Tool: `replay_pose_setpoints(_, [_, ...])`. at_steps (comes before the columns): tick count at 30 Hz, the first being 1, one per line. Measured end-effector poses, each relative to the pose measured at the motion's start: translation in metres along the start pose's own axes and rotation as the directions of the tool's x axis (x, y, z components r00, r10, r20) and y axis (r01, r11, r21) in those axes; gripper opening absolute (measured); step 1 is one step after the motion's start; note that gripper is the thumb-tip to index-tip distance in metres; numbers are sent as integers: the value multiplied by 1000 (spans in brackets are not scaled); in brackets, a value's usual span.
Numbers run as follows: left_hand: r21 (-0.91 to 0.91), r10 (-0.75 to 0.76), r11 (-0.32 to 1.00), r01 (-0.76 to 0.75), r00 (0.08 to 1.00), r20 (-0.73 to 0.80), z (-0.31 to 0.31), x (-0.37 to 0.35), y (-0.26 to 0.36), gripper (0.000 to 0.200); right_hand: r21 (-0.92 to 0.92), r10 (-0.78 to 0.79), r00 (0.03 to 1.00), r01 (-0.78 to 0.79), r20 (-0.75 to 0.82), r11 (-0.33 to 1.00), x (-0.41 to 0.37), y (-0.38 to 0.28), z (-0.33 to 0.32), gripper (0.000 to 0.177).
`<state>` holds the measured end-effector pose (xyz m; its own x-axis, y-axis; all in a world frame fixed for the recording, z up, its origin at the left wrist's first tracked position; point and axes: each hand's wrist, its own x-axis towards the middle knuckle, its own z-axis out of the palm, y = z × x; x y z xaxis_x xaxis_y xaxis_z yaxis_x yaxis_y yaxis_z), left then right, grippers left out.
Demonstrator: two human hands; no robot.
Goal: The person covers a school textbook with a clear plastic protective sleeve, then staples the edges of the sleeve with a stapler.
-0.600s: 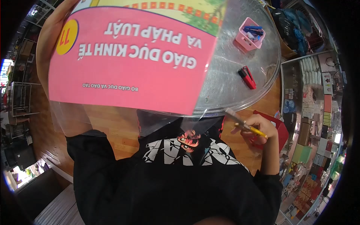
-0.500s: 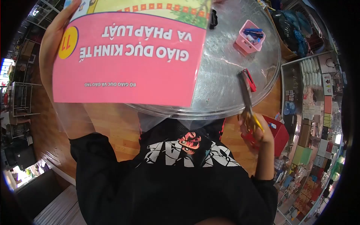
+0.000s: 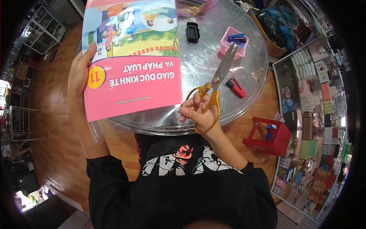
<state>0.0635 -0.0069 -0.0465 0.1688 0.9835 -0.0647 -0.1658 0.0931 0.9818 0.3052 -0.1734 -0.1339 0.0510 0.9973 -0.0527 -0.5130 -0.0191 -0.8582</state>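
Observation:
A pink textbook is held up over the near left of a round metal-topped table, its cover upside down from here. My left hand grips its left edge, fingers closed, the thumb on the cover. Clear plastic film sticks out past the book's lower edge. In my right hand are large scissors with gold handles, blades together and pointing up and away. The thumb and fingertips of that hand are pinched close to the book's lower right corner, where clear plastic shows.
On the table stand a pink basket with blue items, a red stapler and a small black tray. Plastic packaging lies at the back. A red stool is on the floor at right, beside a glass display case.
My right hand has brought the scissors from the table's right edge leftward to the book's corner, turning the blades up and away. The book now sits farther from my body, with more cover showing.

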Motion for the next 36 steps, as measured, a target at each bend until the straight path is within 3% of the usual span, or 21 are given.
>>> replay_pose_setpoints(5, [-17,-33,999,33,999,-4,-14,11,-12,26,-41,7,1000,-8,-4,999,-4,-14,-25,32])
replay_pose_setpoints(7, [-13,-59,998,59,998,-12,-22,13,-22,27,-240,-21,971,-38,-238,970,1,-32,-48,31])
replay_pose_setpoints(9, [-42,-56,998,54,997,-59,-23,8,-41,28,-336,-248,913,135,-322,932,18,-48,-91,31])
replay_pose_setpoints(13, [-52,-180,983,174,972,-152,-32,5,-109,28,-409,-454,755,268,-473,872,74,-80,-164,32])
replay_pose_setpoints(17, [-149,-262,959,240,953,-155,-2,-26,-149,28,-474,-494,737,267,-462,839,130,-90,-209,30])
replay_pose_setpoints(21, [-146,-304,949,281,936,-176,16,-44,-152,27,-636,-501,749,139,-434,759,170,-83,-237,23])
replay_pose_setpoints(24, [-176,-318,942,287,929,-191,16,-44,-160,28,-839,-590,686,-55,-426,541,182,-82,-235,26])
replay_pose_setpoints(28, [-212,-335,932,294,921,-196,17,-44,-175,29,-908,-660,658,-91,-363,408,173,-87,-207,28])
replay_pose_setpoints(30, [-210,-363,923,323,912,-190,19,-47,-177,30,-935,-744,611,16,-270,353,177,-82,-223,27])
replay_pose_setpoints(31, [-209,-370,921,330,908,-195,20,-48,-179,30,-934,-737,618,12,-274,357,172,-83,-225,27])
replay_pose_setpoints(33, [-201,-363,925,321,903,-229,19,-49,-189,32,-770,-665,555,66,-500,635,155,-86,-224,30])
replay_pose_setpoints(35, [-154,-297,953,262,911,-285,22,-50,-195,36,-690,-538,542,-112,-646,716,117,-96,-197,32])
replay_pose_setpoints(36, [44,-184,975,220,895,-407,27,-50,-195,39,-744,-583,522,-164,-622,647,107,-88,-217,31])
